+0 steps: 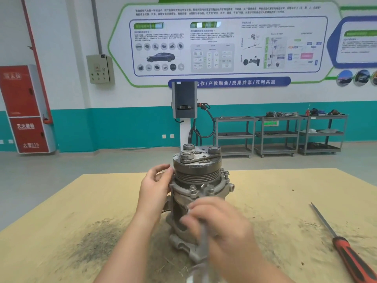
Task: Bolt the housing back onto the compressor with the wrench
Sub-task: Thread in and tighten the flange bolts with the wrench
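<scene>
A grey metal compressor (196, 170) stands upright on the yellow-brown table (285, 201), with a pulley and clutch plate on top and several bolts (192, 188) around its housing flange. My left hand (156, 185) grips the left side of the housing just under the pulley. My right hand (221, 223) is blurred in front of the compressor body and holds a metal wrench (203, 240), whose handle runs down toward me. The wrench head is hidden or smeared near the front flange bolts.
A screwdriver with a red and black handle (344, 248) lies on the table at the right. Dark dust marks the table at the left front. Behind are grey shelf carts (279, 135), a charging post (184, 103) and a red fire cabinet (24, 109).
</scene>
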